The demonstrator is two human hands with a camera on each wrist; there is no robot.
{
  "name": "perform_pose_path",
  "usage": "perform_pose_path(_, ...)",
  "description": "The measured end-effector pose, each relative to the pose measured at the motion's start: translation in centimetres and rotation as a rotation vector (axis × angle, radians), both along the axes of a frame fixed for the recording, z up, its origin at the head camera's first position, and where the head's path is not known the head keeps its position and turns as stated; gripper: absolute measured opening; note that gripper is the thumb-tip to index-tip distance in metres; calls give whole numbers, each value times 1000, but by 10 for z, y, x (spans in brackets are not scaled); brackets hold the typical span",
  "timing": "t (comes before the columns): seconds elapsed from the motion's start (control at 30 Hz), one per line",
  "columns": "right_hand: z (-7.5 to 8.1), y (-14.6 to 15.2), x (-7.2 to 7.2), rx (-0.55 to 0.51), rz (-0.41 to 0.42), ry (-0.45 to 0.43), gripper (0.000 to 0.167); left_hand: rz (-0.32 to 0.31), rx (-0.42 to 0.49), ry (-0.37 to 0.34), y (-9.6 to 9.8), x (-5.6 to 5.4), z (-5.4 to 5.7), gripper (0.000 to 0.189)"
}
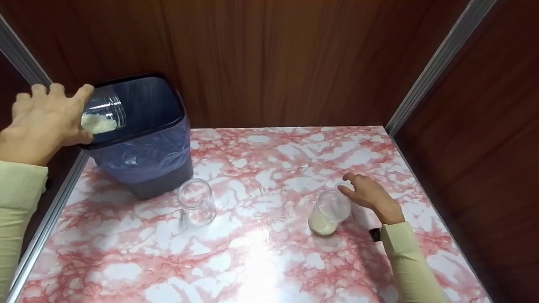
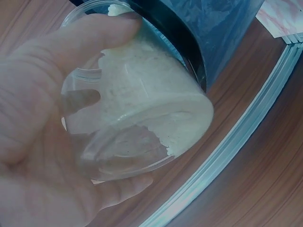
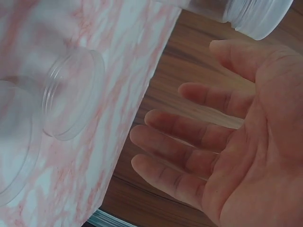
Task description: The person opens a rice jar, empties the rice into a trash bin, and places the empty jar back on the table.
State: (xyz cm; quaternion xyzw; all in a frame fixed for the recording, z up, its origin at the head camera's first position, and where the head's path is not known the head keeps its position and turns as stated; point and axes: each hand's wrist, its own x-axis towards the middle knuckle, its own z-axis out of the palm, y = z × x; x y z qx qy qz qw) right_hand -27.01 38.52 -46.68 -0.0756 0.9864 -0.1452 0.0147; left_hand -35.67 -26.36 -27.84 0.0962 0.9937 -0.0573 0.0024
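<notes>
My left hand (image 1: 46, 113) grips a clear plastic jar (image 2: 156, 90) partly filled with pale powder. The jar lies tilted on its side at the left rim of a lined trash bin (image 1: 147, 164), its mouth toward the inside. Powder rests along the jar's lower wall. My right hand (image 1: 368, 194) is beside a second clear jar (image 1: 323, 223), which stands upright with pale powder at its bottom and a frosted lid (image 3: 265, 19). In the right wrist view the fingers are spread, apart from that jar, and hold nothing.
An empty clear jar (image 1: 198, 206) stands in front of the bin. Transparent round lids (image 3: 75, 94) lie on the red-and-white marbled table (image 1: 236, 261). Dark wood panels (image 1: 286, 63) with metal edge strips (image 1: 442, 63) enclose the table.
</notes>
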Motion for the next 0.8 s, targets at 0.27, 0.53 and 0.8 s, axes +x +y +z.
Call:
perform_pose_path(0.27,6,-5,2,-32,-12,25,37,-12,-9,16,-1,-2,0,97)
perform_pose_path(0.53,14,-18,7,-49,7,64,35,-16,-5,26,1,1,0,96)
perform_pose_path(0.8,18,-25,13,-53,40,89,34,-14,-33,28,3,-1,3,97)
